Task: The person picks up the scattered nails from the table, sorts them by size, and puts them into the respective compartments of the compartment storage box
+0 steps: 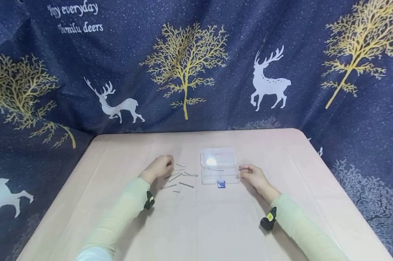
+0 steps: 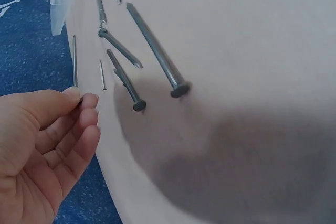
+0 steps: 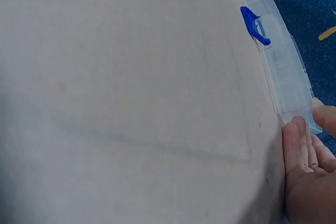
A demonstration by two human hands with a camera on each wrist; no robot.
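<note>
My left hand (image 1: 160, 166) pinches a thin nail (image 2: 75, 64) between thumb and fingertips, its pointed end sticking out. Beside that hand lie several loose steel nails; a thick nail (image 2: 157, 48) with a broad head is nearest in the left wrist view. A clear plastic box (image 1: 204, 180) stands to their right with its lid (image 1: 222, 156) folded back. One nail (image 1: 216, 169) lies inside it, and a blue latch (image 1: 221, 184) hangs at its front. My right hand (image 1: 253, 176) holds the box's right end, thumb and fingers on either side of the corner.
The box and nails rest on a table (image 1: 196, 224) with a pale pink cover. Behind it hangs a dark blue cloth (image 1: 216, 108) printed with deer and trees. A small black camera (image 1: 268, 219) is strapped to my right wrist, another (image 1: 149, 200) to my left.
</note>
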